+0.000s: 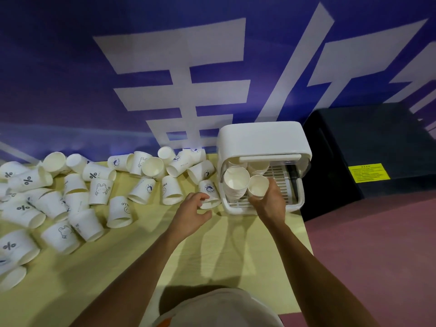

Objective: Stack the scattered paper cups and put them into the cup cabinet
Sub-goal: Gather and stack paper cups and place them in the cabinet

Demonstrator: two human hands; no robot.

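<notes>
Right fingers [274, 188] around paper cup [258, 185]

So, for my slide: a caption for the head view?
Right hand holds a cup at the cup cabinet; left hand beside scattered cups.

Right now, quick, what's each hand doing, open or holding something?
Left hand: fingers curved at a lying cup; grip cannot be told.
Right hand: holding a single cup at the cup cabinet.

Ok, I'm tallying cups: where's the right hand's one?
Head view, right of centre: the right hand holds the cup at the open cabinet front, beside the stack inside.
</notes>
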